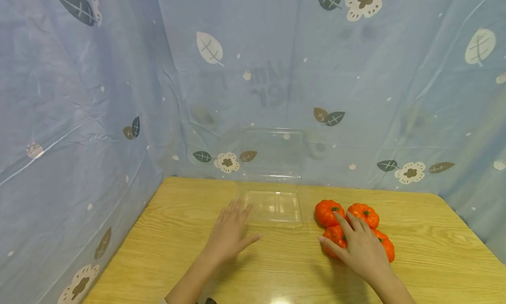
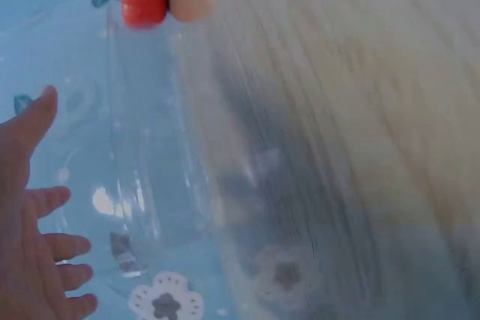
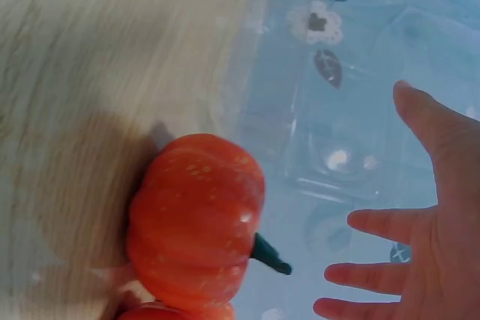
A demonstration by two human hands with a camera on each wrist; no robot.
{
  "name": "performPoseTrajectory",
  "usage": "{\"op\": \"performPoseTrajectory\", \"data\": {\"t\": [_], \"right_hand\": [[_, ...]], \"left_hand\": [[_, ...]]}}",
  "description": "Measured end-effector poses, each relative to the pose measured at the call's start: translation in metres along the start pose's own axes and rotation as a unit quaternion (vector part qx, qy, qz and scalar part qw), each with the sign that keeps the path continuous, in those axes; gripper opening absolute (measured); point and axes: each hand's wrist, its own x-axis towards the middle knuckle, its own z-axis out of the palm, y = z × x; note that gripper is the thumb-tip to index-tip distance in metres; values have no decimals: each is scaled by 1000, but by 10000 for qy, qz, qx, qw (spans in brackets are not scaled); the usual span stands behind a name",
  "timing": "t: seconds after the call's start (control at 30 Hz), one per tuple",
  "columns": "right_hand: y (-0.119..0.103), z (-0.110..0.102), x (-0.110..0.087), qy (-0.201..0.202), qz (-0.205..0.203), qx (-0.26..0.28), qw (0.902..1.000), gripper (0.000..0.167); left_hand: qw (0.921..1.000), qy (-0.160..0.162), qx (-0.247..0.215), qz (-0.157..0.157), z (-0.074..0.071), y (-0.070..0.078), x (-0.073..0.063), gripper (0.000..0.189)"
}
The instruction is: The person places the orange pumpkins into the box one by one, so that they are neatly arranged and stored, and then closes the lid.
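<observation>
Several small orange pumpkins with green stems sit clustered on the right of the table, among them a back-left pumpkin (image 1: 329,212) and a back-right pumpkin (image 1: 364,215). Over the cluster hovers my right hand (image 1: 361,249), fingers spread, partly hiding the front pumpkins. In the right wrist view one pumpkin (image 3: 199,219) lies beside the hand, not gripped. A clear plastic clamshell box (image 1: 272,205) stands at the back middle with its lid (image 1: 272,152) raised. My left hand (image 1: 231,236) is just left and in front of the box, its fingers extended and holding nothing.
The wooden table (image 1: 166,260) reaches back to a blue patterned curtain (image 1: 257,75), which also hangs along the left and right sides. A dark object (image 1: 211,301) shows at the bottom edge by the left forearm.
</observation>
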Motion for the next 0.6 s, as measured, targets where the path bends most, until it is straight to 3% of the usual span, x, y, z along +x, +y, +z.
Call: {"op": "performPoseTrajectory", "data": {"t": [0.23,0.4,0.6], "right_hand": [[5,6,0,-346,297,176,9988,84],[7,10,1,-375,364,284,9982,82],[10,15,0,-254,340,315,9986,78]], "left_hand": [[9981,114,-476,-366,-7,-18,6,79],[9947,129,-822,-603,-9,-28,12,77],[9747,-16,-1926,-1134,-8,-36,24,73]]}}
